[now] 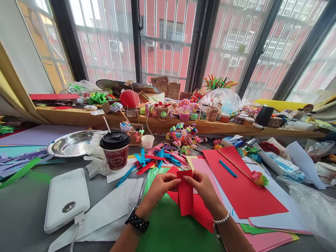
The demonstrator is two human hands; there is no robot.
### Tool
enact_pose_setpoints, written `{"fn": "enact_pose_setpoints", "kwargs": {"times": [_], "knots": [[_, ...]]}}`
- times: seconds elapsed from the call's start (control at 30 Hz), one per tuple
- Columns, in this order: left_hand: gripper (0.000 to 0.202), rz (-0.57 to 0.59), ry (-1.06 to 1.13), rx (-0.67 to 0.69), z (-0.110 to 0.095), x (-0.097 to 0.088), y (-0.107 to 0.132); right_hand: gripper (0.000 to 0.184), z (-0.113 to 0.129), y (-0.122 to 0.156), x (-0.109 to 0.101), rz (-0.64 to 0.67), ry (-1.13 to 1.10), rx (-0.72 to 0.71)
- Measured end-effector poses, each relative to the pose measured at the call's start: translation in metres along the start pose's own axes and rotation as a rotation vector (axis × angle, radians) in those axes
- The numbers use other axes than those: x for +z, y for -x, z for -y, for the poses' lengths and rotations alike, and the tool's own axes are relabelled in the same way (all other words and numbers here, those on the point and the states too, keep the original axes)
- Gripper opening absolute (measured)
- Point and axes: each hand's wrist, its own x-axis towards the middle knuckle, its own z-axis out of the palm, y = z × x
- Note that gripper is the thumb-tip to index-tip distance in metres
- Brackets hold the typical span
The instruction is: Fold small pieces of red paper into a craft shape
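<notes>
A small folded strip of red paper (186, 199) hangs upright between my two hands. My left hand (166, 186) pinches its upper left edge between thumb and fingers. On the other side, my right hand (201, 185) grips the upper right edge the same way. Below and behind the strip lies another piece of red paper (203, 213), partly hidden by my hands. Both rest above a green sheet (168, 231). Just beyond my hands is a pile of blue and red folded paper strips (160, 156).
A lidded coffee cup (115, 154), a white power bank (67, 199) with its cable and a metal tray (70, 147) stand on the left. To the right lie a large red sheet (244, 185) and a thin stick (236, 166). Crafted flowers (182, 136) sit before the crowded windowsill.
</notes>
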Motion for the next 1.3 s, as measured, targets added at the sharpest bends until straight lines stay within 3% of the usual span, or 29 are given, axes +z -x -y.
{"fn": "enact_pose_setpoints", "kwargs": {"times": [0.3,0.53,0.93,1.13,1.3], "knots": [[0.023,-0.019,-0.028,0.020,-0.001,0.001,0.001,0.025,0.001,0.001,0.001,-0.017,-0.027,-0.007],[0.022,-0.172,0.029,0.046,0.000,-0.003,-0.002,0.030,0.000,0.000,0.002,0.102,-0.022,0.086],[0.029,-0.183,0.006,0.002,0.002,-0.005,-0.004,0.030,-0.009,-0.001,0.004,-0.030,0.025,0.132],[0.024,-0.121,-0.044,-0.071,0.000,-0.003,-0.004,0.031,-0.013,-0.003,0.002,-0.072,0.065,0.063],[0.022,-0.183,-0.033,-0.032,0.001,-0.005,-0.005,0.031,-0.012,-0.004,0.000,0.007,0.050,0.100]]}}
